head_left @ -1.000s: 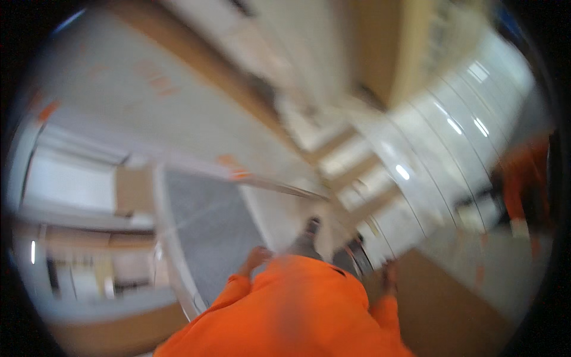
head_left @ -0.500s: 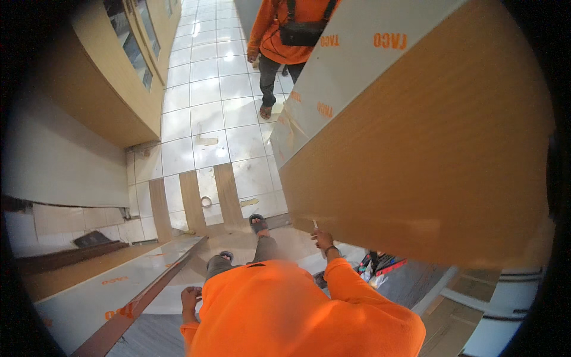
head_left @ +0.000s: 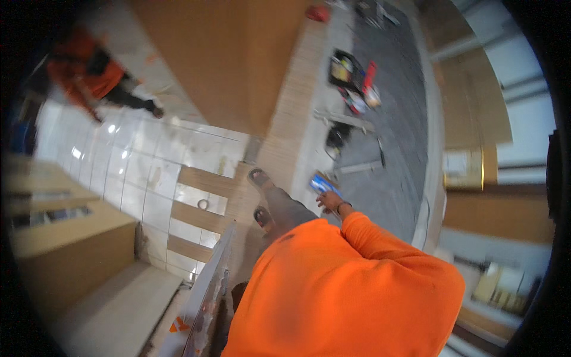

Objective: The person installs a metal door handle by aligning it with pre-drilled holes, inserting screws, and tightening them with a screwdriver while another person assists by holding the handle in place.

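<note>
My right hand reaches out from its orange sleeve with the fingers curled. A thin pale thing shows below the fingers, too blurred to name. Just beyond the fingertips is a blue-and-white packet; whether they touch it I cannot tell. My left hand is mostly hidden by my orange top, its fingers out of sight. Close to it stands the edge of a board with a pale face.
A dark tray of tools, a red tool and a metal frame lie on the grey surface. Large brown panel stands ahead. Wood strips and a tape ring lie on white tiles. A co-worker stands far left.
My view has swung right, so the co-worker and brown panel appear further left. The grey surface with tools has come into view. My right hand is now near the blue-and-white packet.
</note>
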The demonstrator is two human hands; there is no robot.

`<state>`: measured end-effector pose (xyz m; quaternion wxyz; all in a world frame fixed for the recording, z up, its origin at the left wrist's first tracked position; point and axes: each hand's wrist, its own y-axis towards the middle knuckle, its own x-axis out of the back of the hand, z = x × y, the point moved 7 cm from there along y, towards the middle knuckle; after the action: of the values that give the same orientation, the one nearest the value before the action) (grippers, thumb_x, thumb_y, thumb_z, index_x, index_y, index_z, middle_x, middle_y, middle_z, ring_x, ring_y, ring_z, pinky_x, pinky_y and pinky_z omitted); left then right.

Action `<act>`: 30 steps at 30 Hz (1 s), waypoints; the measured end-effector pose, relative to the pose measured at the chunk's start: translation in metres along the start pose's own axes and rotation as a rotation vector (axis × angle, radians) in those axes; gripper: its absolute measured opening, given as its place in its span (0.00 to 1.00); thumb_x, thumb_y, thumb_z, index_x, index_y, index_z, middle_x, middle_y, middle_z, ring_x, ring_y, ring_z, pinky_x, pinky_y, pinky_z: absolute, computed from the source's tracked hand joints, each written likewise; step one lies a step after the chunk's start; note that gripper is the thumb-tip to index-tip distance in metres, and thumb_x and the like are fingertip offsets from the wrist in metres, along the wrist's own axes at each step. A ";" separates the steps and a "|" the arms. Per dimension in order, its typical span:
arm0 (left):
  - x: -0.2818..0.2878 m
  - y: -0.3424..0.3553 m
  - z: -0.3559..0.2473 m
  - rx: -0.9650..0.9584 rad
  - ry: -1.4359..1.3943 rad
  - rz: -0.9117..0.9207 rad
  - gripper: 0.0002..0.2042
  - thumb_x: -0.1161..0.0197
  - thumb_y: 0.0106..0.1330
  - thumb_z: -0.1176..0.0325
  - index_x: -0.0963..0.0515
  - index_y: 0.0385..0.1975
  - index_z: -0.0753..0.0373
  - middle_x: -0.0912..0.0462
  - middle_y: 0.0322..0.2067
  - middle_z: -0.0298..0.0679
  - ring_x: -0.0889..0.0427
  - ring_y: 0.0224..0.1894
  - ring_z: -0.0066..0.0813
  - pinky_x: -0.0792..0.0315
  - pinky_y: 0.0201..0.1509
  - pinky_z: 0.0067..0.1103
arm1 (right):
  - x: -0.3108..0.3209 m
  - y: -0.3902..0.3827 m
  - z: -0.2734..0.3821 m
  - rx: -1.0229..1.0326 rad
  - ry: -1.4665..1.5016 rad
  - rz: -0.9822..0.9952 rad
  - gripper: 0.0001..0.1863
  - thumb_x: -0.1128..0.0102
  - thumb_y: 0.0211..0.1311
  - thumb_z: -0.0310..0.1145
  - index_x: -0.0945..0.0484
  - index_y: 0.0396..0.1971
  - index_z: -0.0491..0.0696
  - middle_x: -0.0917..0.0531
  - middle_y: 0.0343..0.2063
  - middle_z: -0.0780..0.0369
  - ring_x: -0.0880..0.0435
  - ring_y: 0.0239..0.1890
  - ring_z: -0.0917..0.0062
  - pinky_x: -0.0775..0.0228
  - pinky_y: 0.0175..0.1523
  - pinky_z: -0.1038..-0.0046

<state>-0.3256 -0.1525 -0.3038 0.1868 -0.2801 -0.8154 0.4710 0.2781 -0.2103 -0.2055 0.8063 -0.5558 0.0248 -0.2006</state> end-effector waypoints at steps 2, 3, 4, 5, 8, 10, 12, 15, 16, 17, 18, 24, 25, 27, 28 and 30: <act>0.006 0.009 -0.010 -0.022 0.185 0.076 0.13 0.42 0.63 0.66 0.25 0.45 0.65 0.20 0.39 0.41 0.19 0.36 0.31 0.23 0.36 0.25 | 0.016 -0.042 -0.037 0.004 0.017 -0.052 0.18 0.53 0.67 0.39 0.24 0.47 0.42 0.16 0.40 0.57 0.20 0.23 0.72 0.25 0.30 0.72; 0.008 0.014 -0.014 -0.032 0.254 0.103 0.13 0.41 0.63 0.67 0.26 0.45 0.65 0.20 0.39 0.41 0.19 0.35 0.31 0.23 0.36 0.25 | 0.022 -0.057 -0.060 -0.016 0.048 -0.087 0.18 0.53 0.67 0.39 0.24 0.47 0.42 0.16 0.40 0.56 0.21 0.22 0.73 0.26 0.28 0.72; 0.011 0.022 -0.018 -0.029 0.277 0.130 0.14 0.41 0.63 0.67 0.26 0.46 0.66 0.20 0.39 0.42 0.19 0.35 0.31 0.23 0.35 0.24 | 0.027 -0.066 -0.083 -0.034 0.067 -0.113 0.18 0.54 0.67 0.39 0.25 0.46 0.41 0.16 0.40 0.56 0.22 0.20 0.74 0.27 0.27 0.72; 0.020 0.032 -0.020 -0.005 0.215 0.179 0.14 0.41 0.63 0.68 0.26 0.46 0.66 0.21 0.39 0.42 0.19 0.34 0.31 0.23 0.34 0.24 | 0.032 -0.070 -0.111 -0.076 0.156 -0.151 0.18 0.53 0.67 0.39 0.24 0.46 0.41 0.16 0.40 0.56 0.23 0.20 0.74 0.28 0.26 0.72; -0.024 0.035 -0.059 0.405 -0.676 0.892 0.14 0.40 0.62 0.69 0.26 0.46 0.67 0.21 0.39 0.43 0.19 0.33 0.32 0.23 0.32 0.23 | 0.048 -0.077 -0.196 -0.153 0.371 -0.268 0.18 0.53 0.67 0.39 0.24 0.45 0.41 0.16 0.40 0.55 0.26 0.18 0.75 0.31 0.24 0.73; 0.012 0.063 -0.106 0.043 -0.112 0.133 0.14 0.39 0.61 0.70 0.26 0.45 0.68 0.21 0.35 0.41 0.20 0.30 0.28 0.25 0.30 0.21 | 0.055 -0.085 -0.231 -0.138 0.461 -0.371 0.18 0.53 0.67 0.39 0.24 0.46 0.40 0.16 0.39 0.55 0.27 0.18 0.75 0.32 0.24 0.73; -0.026 0.039 -0.189 -0.035 0.057 -0.013 0.14 0.37 0.59 0.71 0.26 0.44 0.68 0.20 0.31 0.39 0.20 0.27 0.25 0.26 0.28 0.19 | 0.057 -0.080 -0.261 -0.133 0.439 -0.341 0.18 0.53 0.67 0.38 0.24 0.46 0.40 0.17 0.38 0.56 0.27 0.17 0.76 0.32 0.24 0.74; -0.073 0.011 -0.256 -0.065 0.221 -0.086 0.15 0.36 0.58 0.71 0.25 0.44 0.68 0.20 0.28 0.36 0.21 0.26 0.22 0.27 0.28 0.18 | 0.060 -0.090 -0.289 -0.113 0.529 -0.315 0.18 0.54 0.68 0.38 0.24 0.47 0.41 0.17 0.36 0.58 0.28 0.17 0.78 0.32 0.25 0.74; -0.090 0.006 -0.269 -0.070 0.271 -0.106 0.15 0.35 0.58 0.71 0.25 0.44 0.68 0.20 0.27 0.35 0.21 0.26 0.21 0.27 0.28 0.18 | 0.063 -0.093 -0.297 -0.096 0.575 -0.309 0.18 0.55 0.68 0.38 0.24 0.48 0.41 0.17 0.35 0.59 0.28 0.18 0.79 0.32 0.25 0.74; -0.112 0.006 -0.279 -0.084 0.299 -0.094 0.14 0.36 0.58 0.71 0.25 0.43 0.68 0.20 0.27 0.35 0.21 0.26 0.21 0.26 0.28 0.18 | 0.071 -0.098 -0.308 -0.082 0.605 -0.308 0.18 0.55 0.68 0.38 0.24 0.48 0.42 0.18 0.35 0.59 0.28 0.17 0.79 0.32 0.25 0.75; -0.134 0.004 -0.287 -0.098 0.326 -0.082 0.14 0.36 0.59 0.71 0.25 0.43 0.68 0.20 0.28 0.35 0.21 0.26 0.21 0.26 0.29 0.18 | 0.079 -0.104 -0.319 -0.067 0.635 -0.307 0.18 0.55 0.68 0.39 0.24 0.47 0.42 0.18 0.35 0.59 0.28 0.17 0.79 0.32 0.25 0.75; -0.252 0.006 -0.273 -0.119 0.453 0.046 0.10 0.39 0.60 0.70 0.23 0.39 0.68 0.19 0.30 0.37 0.18 0.29 0.26 0.25 0.32 0.20 | 0.144 -0.141 -0.444 -0.112 0.794 -0.481 0.16 0.56 0.69 0.37 0.24 0.45 0.42 0.19 0.30 0.61 0.28 0.18 0.79 0.32 0.25 0.76; -0.268 0.008 -0.271 -0.127 0.473 0.063 0.09 0.40 0.61 0.70 0.23 0.38 0.68 0.18 0.30 0.37 0.18 0.30 0.27 0.24 0.33 0.21 | 0.155 -0.145 -0.472 -0.121 0.844 -0.531 0.16 0.56 0.69 0.36 0.23 0.44 0.42 0.19 0.29 0.62 0.28 0.18 0.79 0.32 0.25 0.76; -0.293 0.007 -0.268 -0.125 0.520 0.105 0.09 0.42 0.62 0.71 0.24 0.39 0.68 0.18 0.32 0.39 0.17 0.32 0.29 0.23 0.33 0.23 | 0.169 -0.150 -0.520 -0.167 0.885 -0.589 0.15 0.55 0.68 0.36 0.23 0.43 0.42 0.21 0.26 0.62 0.27 0.18 0.78 0.32 0.24 0.76; -0.306 0.004 -0.270 -0.125 0.542 0.127 0.09 0.43 0.62 0.71 0.24 0.40 0.68 0.18 0.33 0.39 0.17 0.33 0.30 0.22 0.34 0.24 | 0.173 -0.153 -0.539 -0.206 0.878 -0.587 0.15 0.55 0.68 0.35 0.23 0.43 0.42 0.21 0.25 0.62 0.27 0.18 0.78 0.32 0.23 0.75; -0.320 0.000 -0.276 -0.126 0.566 0.130 0.09 0.43 0.62 0.71 0.24 0.40 0.68 0.18 0.33 0.39 0.17 0.33 0.31 0.22 0.35 0.25 | 0.178 -0.153 -0.568 -0.262 0.846 -0.543 0.14 0.54 0.67 0.35 0.23 0.42 0.42 0.22 0.22 0.62 0.27 0.19 0.77 0.33 0.23 0.75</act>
<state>0.0790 -0.1715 -0.1827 0.3587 -0.4630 -0.7388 0.3336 0.2469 -0.8219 -0.2509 0.5683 -0.5090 0.2284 -0.6049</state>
